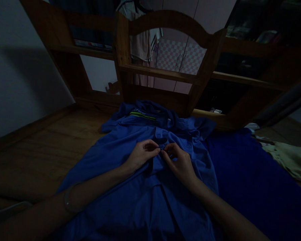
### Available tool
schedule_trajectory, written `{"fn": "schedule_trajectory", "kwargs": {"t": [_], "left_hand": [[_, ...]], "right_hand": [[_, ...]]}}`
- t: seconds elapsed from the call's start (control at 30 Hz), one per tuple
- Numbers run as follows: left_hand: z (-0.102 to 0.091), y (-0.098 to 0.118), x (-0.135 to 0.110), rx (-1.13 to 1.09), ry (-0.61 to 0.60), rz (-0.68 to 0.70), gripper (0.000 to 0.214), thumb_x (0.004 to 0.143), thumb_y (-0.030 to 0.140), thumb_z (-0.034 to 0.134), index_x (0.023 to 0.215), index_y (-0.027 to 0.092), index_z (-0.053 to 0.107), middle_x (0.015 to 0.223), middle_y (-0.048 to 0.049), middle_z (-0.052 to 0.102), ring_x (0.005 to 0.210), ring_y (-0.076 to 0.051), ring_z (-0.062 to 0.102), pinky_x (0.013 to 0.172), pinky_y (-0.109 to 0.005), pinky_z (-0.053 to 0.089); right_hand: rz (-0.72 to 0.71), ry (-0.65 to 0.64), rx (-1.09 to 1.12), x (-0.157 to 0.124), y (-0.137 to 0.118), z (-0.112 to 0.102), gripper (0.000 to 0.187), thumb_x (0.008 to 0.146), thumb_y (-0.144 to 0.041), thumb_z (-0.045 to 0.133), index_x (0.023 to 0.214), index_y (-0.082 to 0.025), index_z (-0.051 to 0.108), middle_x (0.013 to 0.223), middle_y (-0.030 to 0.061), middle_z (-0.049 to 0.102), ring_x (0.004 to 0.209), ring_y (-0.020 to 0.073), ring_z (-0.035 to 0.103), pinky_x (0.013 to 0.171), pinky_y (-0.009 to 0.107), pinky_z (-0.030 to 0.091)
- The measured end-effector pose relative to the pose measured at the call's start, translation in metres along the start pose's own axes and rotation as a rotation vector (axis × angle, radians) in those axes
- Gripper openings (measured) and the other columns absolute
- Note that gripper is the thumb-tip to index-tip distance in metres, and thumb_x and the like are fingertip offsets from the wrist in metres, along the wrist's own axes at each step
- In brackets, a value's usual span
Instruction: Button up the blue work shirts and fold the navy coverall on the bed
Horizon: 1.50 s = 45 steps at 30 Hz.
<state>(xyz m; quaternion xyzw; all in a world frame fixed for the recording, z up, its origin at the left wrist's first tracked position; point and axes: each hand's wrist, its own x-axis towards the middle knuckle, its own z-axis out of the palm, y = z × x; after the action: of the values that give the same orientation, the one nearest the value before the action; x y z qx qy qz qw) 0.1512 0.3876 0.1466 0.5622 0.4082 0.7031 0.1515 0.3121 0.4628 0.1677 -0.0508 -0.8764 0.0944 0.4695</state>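
A blue garment (110, 154), looking like a work shirt or coverall, lies spread out with its collar end away from me. A yellow-green stripe runs across its upper part. Both hands meet over its front opening. My left hand (142, 154) pinches the fabric edge between thumb and fingertips. From the other side my right hand (178, 160) pinches the same front edge, its fingertips almost touching the left ones. Whether a button sits between the fingertips is too dark and small to tell. The placket is lifted slightly where the fingers hold it.
Under the garment is a wooden surface (40, 147), with a darker blue cloth (245, 174) on the right. A wooden headboard-like frame (163, 73) with shelves stands at the far side. Pale crumpled cloth (288, 157) lies at far right. Clothes (142, 43) hang behind the frame.
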Motion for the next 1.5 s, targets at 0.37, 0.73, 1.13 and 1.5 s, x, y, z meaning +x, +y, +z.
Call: {"fn": "schedule_trajectory", "kwargs": {"t": [0.37, 0.73, 1.13, 1.5], "left_hand": [[0.001, 0.008, -0.001, 0.001, -0.001, -0.058, 0.027, 0.07, 0.032, 0.073, 0.088, 0.014, 0.065, 0.087, -0.0041, 0.066, 0.084, -0.016, 0.061, 0.077, -0.025, 0.045], [0.002, 0.009, 0.001, -0.025, 0.025, -0.136, 0.029, 0.067, 0.031, 0.075, 0.089, 0.014, 0.067, 0.086, -0.0047, 0.068, 0.083, -0.016, 0.062, 0.076, -0.026, 0.043], [0.0, 0.008, -0.001, -0.221, 0.007, -0.293, 0.032, 0.066, 0.027, 0.077, 0.095, 0.014, 0.067, 0.079, -0.0033, 0.067, 0.065, -0.01, 0.057, 0.058, -0.021, 0.04], [-0.001, 0.005, -0.001, -0.165, -0.02, -0.169, 0.035, 0.069, 0.032, 0.075, 0.098, 0.015, 0.067, 0.091, -0.0066, 0.067, 0.08, -0.015, 0.062, 0.068, -0.023, 0.044]], "right_hand": [[-0.078, 0.008, -0.089, -0.001, 0.006, 0.002, 0.008, 0.086, -0.021, 0.058, 0.093, -0.021, 0.054, 0.086, -0.0009, 0.063, 0.073, 0.0123, 0.061, 0.065, 0.023, 0.047], [-0.049, -0.01, -0.055, 0.0, 0.002, 0.001, 0.006, 0.087, -0.022, 0.057, 0.092, -0.021, 0.053, 0.084, -0.0004, 0.063, 0.072, 0.013, 0.061, 0.064, 0.024, 0.047], [-0.053, -0.024, 0.009, 0.002, -0.004, -0.001, 0.009, 0.088, -0.022, 0.056, 0.095, -0.021, 0.052, 0.085, 0.0007, 0.062, 0.071, 0.0131, 0.06, 0.063, 0.024, 0.047], [-0.037, -0.01, 0.027, 0.002, -0.002, -0.002, 0.012, 0.087, -0.025, 0.056, 0.097, -0.021, 0.053, 0.088, 0.0015, 0.063, 0.072, 0.0134, 0.062, 0.063, 0.024, 0.049]]}}
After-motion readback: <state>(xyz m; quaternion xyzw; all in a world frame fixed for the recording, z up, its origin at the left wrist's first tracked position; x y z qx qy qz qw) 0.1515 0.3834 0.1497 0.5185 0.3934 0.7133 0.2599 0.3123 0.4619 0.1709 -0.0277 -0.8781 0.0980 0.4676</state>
